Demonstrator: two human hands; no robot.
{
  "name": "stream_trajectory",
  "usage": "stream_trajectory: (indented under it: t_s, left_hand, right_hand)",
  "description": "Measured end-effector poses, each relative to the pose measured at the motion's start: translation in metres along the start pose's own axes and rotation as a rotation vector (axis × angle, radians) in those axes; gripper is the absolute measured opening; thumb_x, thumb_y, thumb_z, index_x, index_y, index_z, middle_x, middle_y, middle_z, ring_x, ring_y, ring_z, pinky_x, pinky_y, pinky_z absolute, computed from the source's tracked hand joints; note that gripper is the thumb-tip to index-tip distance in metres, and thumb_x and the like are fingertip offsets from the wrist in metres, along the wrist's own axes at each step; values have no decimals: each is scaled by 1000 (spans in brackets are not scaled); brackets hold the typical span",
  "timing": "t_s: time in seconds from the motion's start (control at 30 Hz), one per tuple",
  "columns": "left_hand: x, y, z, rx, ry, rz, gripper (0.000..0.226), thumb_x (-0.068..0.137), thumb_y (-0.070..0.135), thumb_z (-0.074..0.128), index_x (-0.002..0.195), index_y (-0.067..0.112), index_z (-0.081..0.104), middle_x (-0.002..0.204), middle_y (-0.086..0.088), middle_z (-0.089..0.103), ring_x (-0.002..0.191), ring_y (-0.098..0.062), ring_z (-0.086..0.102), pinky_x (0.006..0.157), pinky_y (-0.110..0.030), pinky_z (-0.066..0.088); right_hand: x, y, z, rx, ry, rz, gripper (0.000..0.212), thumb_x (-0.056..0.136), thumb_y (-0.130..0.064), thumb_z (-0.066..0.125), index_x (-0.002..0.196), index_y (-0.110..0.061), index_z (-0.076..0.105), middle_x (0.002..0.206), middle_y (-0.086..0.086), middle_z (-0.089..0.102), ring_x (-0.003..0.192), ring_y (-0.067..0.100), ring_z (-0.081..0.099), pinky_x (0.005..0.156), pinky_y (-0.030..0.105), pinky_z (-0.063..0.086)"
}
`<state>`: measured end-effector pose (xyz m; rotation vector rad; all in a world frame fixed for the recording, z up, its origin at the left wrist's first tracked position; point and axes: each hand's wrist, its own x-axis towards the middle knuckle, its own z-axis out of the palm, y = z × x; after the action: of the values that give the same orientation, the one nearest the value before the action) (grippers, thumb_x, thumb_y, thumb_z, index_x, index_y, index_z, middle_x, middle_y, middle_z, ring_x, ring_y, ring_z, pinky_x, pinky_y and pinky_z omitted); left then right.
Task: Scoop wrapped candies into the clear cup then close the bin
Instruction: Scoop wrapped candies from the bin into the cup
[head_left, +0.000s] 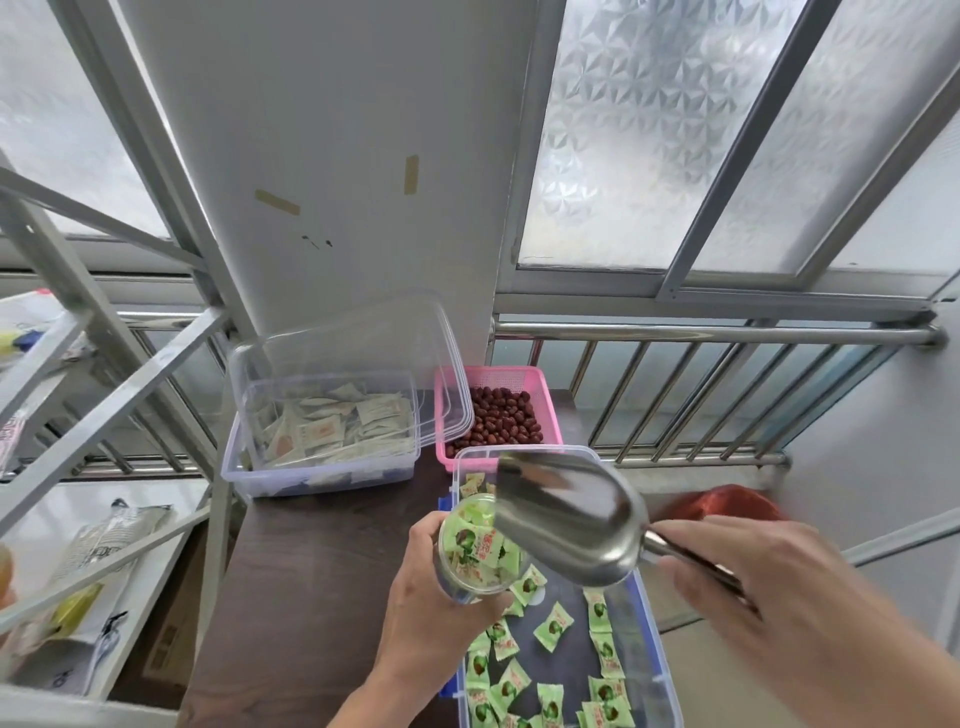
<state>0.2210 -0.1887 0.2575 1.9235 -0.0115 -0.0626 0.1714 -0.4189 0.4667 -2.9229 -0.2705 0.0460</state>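
Observation:
My left hand (426, 597) grips a clear cup (480, 553) filled with green wrapped candies, held over the left edge of the open clear bin (670, 675). My right hand (769, 587) holds a shiny metal scoop (566, 514) by its handle. The scoop is tipped with its mouth toward the cup's rim and looks empty. More green wrapped candies (553, 626) lie scattered on the bin's floor. No lid for this bin is visible.
A clear box of white packets (322, 431) sits at the table's back with its lid (363, 343) leaning on the wall. A pink basket of red dates (498, 418) stands beside it. A metal shelf (104, 519) is at left, a railing (701, 395) behind.

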Motion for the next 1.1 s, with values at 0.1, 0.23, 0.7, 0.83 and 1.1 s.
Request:
stream_trajectory:
  t_s: [0.1, 0.23, 0.7, 0.83, 1.1]
  left_hand:
    - [0, -1, -1, 3, -2, 10, 86, 52, 31, 94, 119, 46, 43, 109, 20, 64, 103, 1, 62, 85, -31, 58]
    - [1, 2, 0, -12, 1, 4, 84, 52, 30, 93, 118, 45, 44, 107, 18, 67, 99, -2, 66, 84, -36, 58]
    - [-5, -13, -30, -78, 177, -52, 88, 51, 20, 99, 111, 56, 46, 110, 30, 62, 101, 7, 61, 78, -19, 49]
    - [-10, -14, -36, -58, 205, -66, 89, 50, 18, 100, 110, 56, 45, 110, 20, 65, 103, 9, 60, 78, -16, 47]
    - [-21, -3, -42, -10, 242, -82, 93, 48, 15, 101, 110, 54, 44, 112, 38, 56, 102, 17, 56, 74, -12, 45]
  right_hand:
    - [-4, 7, 0, -60, 64, 19, 49, 85, -64, 30, 91, -31, 66, 67, -15, 62, 65, 8, 62, 58, 32, 53]
    - [-3, -5, 11, 7, -17, -19, 30, 92, -53, 44, 97, -30, 63, 76, -13, 64, 78, 9, 62, 69, 26, 51]
    - [3, 80, 179, 253, -457, 624, 50, 91, -31, 60, 43, -16, 52, 61, 4, 65, 73, 19, 72, 60, 22, 47]
    - [17, 79, 221, 280, -495, 676, 46, 92, -32, 57, 51, -13, 48, 58, 3, 57, 64, 28, 61, 53, 28, 39]
    - [63, 37, 273, 646, -322, 665, 44, 99, -23, 50, 55, -15, 53, 49, -3, 53, 44, 10, 45, 47, 27, 31]
